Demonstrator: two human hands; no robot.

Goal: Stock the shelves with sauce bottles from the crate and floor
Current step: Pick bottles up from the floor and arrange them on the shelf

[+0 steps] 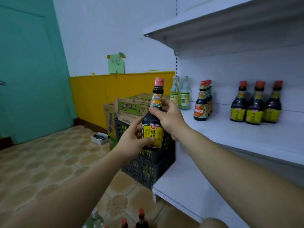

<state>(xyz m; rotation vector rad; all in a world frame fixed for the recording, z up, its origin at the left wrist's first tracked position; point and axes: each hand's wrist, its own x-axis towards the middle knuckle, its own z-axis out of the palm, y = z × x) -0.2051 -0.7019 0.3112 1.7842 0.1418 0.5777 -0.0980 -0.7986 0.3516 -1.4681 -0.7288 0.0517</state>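
Note:
A dark sauce bottle (153,120) with a red cap and yellow label is held upright in the air, left of the white shelf (238,134). My right hand (167,117) grips its neck and shoulder. My left hand (134,140) holds its lower body at the label, thumb on the front. On the shelf stand dark sauce bottles with yellow labels (255,104), orange-labelled ones (201,102) and two clear bottles (180,93). A black crate (151,163) sits on the floor behind the held bottle. More bottle tops (139,219) show on the floor at the bottom.
Cardboard boxes (130,106) are stacked behind the crate against the yellow wall. A small white tray (99,138) lies on the tiled floor. An upper shelf (213,28) overhangs, and a lower shelf (185,190) juts out below. A teal door is at left.

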